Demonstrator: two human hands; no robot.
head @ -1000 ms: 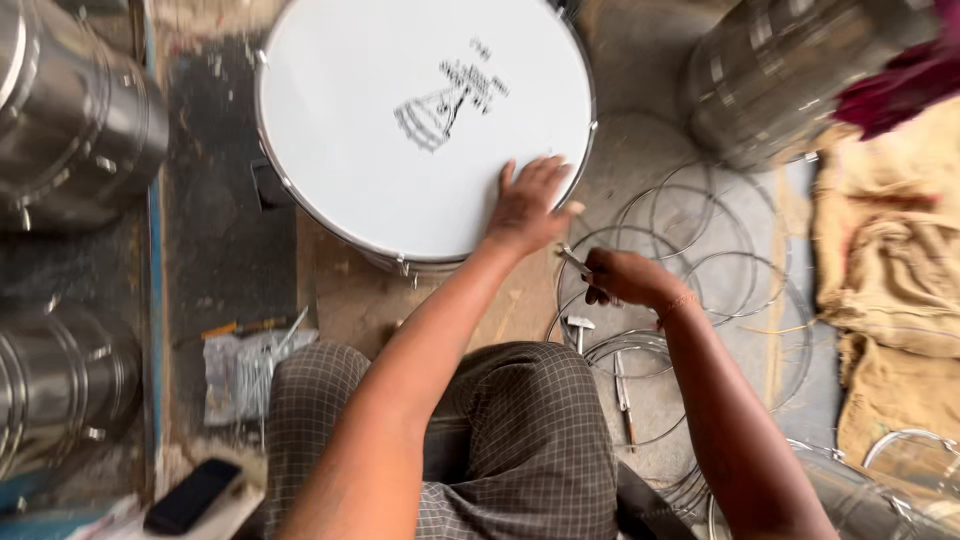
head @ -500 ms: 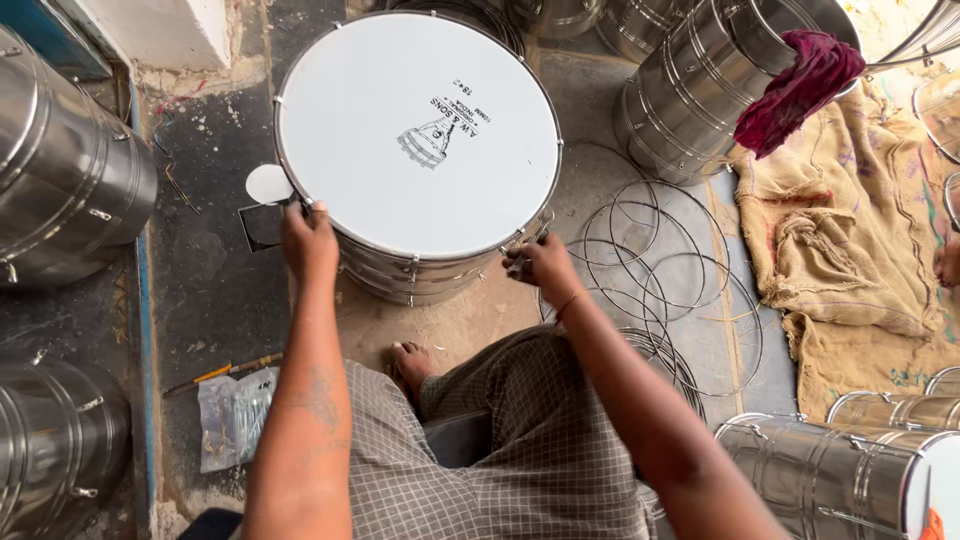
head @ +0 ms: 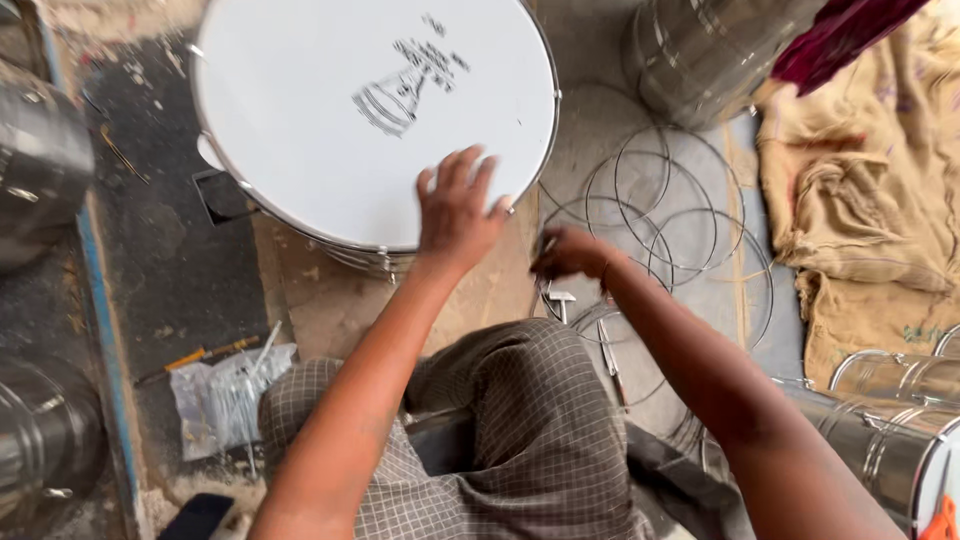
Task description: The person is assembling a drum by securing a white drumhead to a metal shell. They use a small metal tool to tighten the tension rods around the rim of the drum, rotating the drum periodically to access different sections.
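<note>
Probably a drum-making workshop: steel drum shells (head: 700, 50) stand around, wire hoops (head: 680, 220) and burlap sacks (head: 870, 190) litter the concrete floor (head: 170, 270).

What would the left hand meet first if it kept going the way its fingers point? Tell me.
The left hand lies on the white drumhead, fingers pointing up and away. Straight on, it would likely just cross more drumhead toward the far metal rim.

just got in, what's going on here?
A person sits on the floor at a drum with a white head. The left hand lies flat on the head near its rim. The right hand is closed at the drum's edge; what it grips is too small to tell. Wire hoops lie to the right, a bag of rods to the left.
</note>
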